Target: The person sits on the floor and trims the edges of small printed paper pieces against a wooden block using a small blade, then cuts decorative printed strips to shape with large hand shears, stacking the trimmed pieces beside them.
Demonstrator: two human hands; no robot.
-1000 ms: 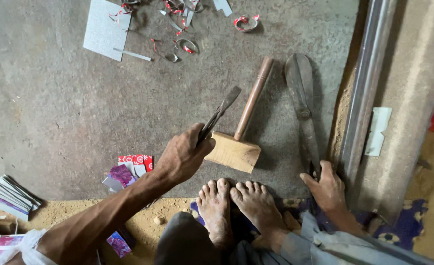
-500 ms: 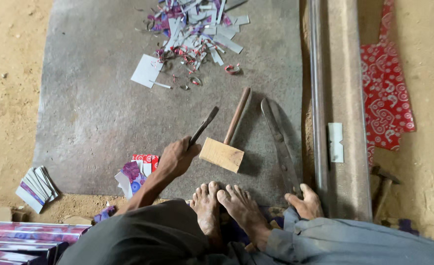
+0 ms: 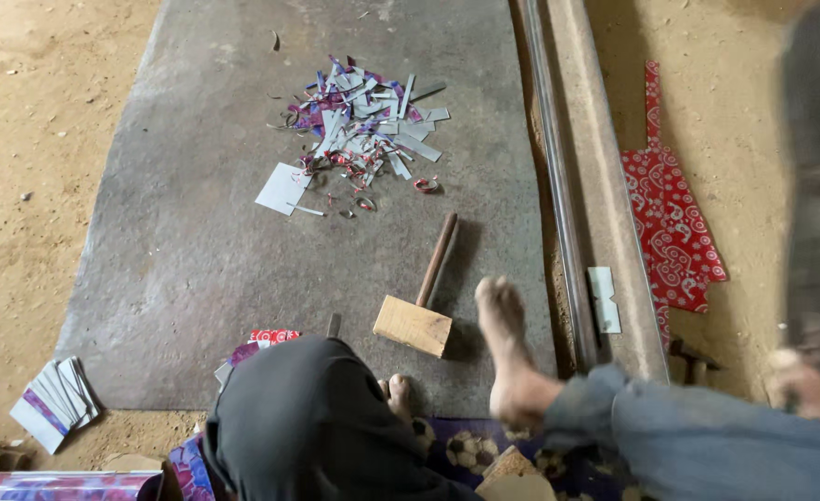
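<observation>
My right hand (image 3: pixel 807 382) is blurred at the right edge, closed around the handle of a long dark metal blade tool (image 3: pixel 813 176) raised off the ground. My left hand is hidden behind my dark-clothed knee (image 3: pixel 308 417); only the tip of a thin metal chisel (image 3: pixel 334 324) sticks out above the knee. A wooden mallet (image 3: pixel 416 320) lies on the grey metal plate (image 3: pixel 187 241) just ahead of my feet. My right foot (image 3: pixel 510 348) is lifted and stretched over the plate beside the mallet.
A heap of cut sheet-metal scraps (image 3: pixel 363 130) lies at the far part of the plate. A long metal rail (image 3: pixel 572 186) runs along its right side, with a red patterned sheet (image 3: pixel 671 227) beyond. A stack of cut pieces (image 3: pixel 55 401) sits on the sand at left.
The view has pulled back and up. My right hand has lifted the long blade tool off the plate to the right. My right foot has swung forward and my left hand dropped behind my knee.
</observation>
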